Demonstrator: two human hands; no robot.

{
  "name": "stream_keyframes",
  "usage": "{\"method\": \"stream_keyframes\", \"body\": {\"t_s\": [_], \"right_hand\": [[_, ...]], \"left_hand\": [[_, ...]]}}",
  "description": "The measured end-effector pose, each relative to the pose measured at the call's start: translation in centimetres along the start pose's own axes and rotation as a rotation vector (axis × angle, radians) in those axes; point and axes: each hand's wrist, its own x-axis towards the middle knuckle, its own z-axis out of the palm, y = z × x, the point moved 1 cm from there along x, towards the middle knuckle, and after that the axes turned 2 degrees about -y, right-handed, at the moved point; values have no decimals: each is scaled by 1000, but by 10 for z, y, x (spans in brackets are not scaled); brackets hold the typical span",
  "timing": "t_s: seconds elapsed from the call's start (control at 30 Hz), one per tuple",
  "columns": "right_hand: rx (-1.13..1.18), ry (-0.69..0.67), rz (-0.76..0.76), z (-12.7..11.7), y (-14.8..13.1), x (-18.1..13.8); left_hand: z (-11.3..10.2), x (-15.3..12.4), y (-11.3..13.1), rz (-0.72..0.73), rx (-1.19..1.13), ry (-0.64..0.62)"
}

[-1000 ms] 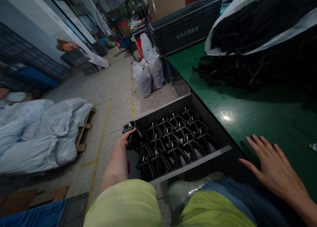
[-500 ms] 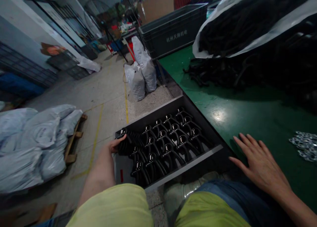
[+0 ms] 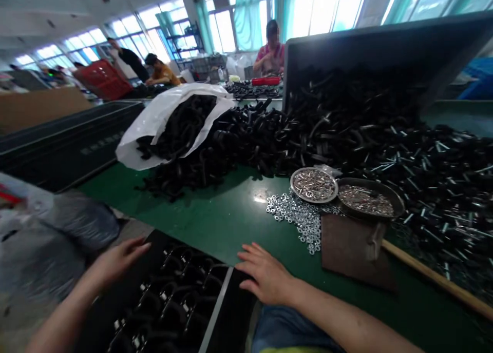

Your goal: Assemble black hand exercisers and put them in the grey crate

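Observation:
My left hand (image 3: 122,260) is over the left side of a dark box (image 3: 217,308), fingers stretched out and holding nothing. Rows of black V-shaped hand grips (image 3: 165,301) with shiny metal fittings lie in that box. My right hand (image 3: 265,275) rests near the edge of the green table (image 3: 215,209), its fingers spread and nothing in them. Beyond it are loose silver nuts (image 3: 296,219), a round metal dish (image 3: 314,184) of small metal pins and a darker bowl (image 3: 400,209) with similar pieces. A hammer (image 3: 435,271) with a wooden handle lies on a brown plate (image 3: 346,240).
Black curved parts (image 3: 239,142) are heaped across the table, some inside a white sack (image 3: 133,142). A tilted dark crate (image 3: 346,50) spills more. Long screws (image 3: 431,178) lie among parts at right. A large bin (image 3: 69,148) stands left; co-workers (image 3: 269,58) sit farther back.
The view has swung right and up, towards the table. My left hand has come off the hand grips at the box's far corner and is now open. My right hand stays spread on the table.

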Motion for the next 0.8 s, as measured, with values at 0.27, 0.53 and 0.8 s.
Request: {"method": "stream_keyframes", "body": {"t_s": [0.27,0.53,0.8], "right_hand": [[97,89,121,-59,12,-90],[-34,375,378,-162,51,-191],[-521,420,1251,-267,156,-308]], "left_hand": [[322,46,219,1067,471,-375],[442,51,311,1350,780,-278],[408,33,302,959,138,-218]]}}
